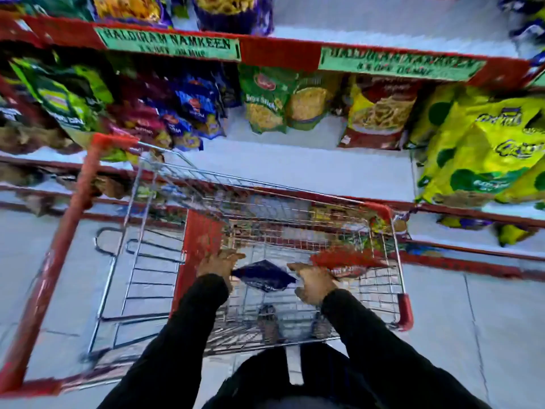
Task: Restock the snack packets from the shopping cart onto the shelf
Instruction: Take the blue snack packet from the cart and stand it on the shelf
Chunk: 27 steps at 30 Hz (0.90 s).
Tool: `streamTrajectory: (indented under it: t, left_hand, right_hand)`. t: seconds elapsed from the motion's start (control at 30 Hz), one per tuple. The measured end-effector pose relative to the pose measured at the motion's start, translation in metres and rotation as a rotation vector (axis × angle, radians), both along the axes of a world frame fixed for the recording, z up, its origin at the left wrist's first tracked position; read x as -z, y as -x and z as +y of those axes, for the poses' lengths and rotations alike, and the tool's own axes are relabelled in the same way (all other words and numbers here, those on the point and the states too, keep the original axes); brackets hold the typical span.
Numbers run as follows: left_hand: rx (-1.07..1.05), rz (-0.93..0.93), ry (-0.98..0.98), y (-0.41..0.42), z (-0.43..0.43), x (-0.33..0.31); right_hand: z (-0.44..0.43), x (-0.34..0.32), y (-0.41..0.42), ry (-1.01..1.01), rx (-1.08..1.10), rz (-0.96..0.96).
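A wire shopping cart (395, 261) with red trim stands in front of me, against the shelves. Both my hands reach down into its basket. My left hand (218, 262) grips the left edge of a dark blue snack packet (264, 276). My right hand (312, 283) is at the packet's right edge, fingers curled; its grip is blurred. A red packet (348, 261) lies in the basket just right of that hand. The white shelf (295, 169) beyond the cart has a bare patch in front of green and red packets. The whole view is motion-blurred.
Shelves edged in red carry many snack packets: green, maroon and blue ones (188, 113) at left, yellow-green bags (486, 149) at right. Green price labels (168, 45) run along the upper shelf edge. The cart's red handle bar (53, 261) is at left. Grey floor tiles lie below.
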<state>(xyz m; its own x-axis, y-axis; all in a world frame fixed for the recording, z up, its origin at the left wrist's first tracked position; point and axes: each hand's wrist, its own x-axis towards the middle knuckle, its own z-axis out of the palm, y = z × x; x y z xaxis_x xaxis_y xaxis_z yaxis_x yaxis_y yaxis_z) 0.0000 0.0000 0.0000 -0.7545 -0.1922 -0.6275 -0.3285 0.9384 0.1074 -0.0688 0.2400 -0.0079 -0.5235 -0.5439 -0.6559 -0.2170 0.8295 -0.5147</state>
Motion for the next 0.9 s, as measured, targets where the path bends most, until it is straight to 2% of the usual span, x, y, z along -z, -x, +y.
streamTrajectory:
  t: [0.1,0.33,0.47,0.6,0.7,0.9]
  left_hand:
    - [-0.113,-0.013,-0.054,-0.002,-0.008,0.018]
    - [-0.256,0.061,-0.042,-0.009,-0.013,0.039]
    - [-0.387,0.232,-0.113,-0.015,-0.013,0.035]
    - [-0.62,0.568,-0.334,-0.009,-0.003,0.013]
    - [-0.811,0.71,-0.465,0.002,0.01,-0.013]
    - [-0.796,0.997,-0.632,0.03,0.024,-0.074]
  right_hand:
    - [-0.009,0.017,0.001,0.009,0.159,-0.046]
    - [-0.015,0.041,0.0,0.006,0.329,0.075]
    - [-0.006,0.028,0.007,0.087,0.348,0.141]
    - [0.005,0.0,0.017,0.241,0.391,0.218]
    - [0.01,-0.025,0.028,0.356,0.424,0.222]
    - [0.018,-0.078,0.06,0.593,0.519,0.297]
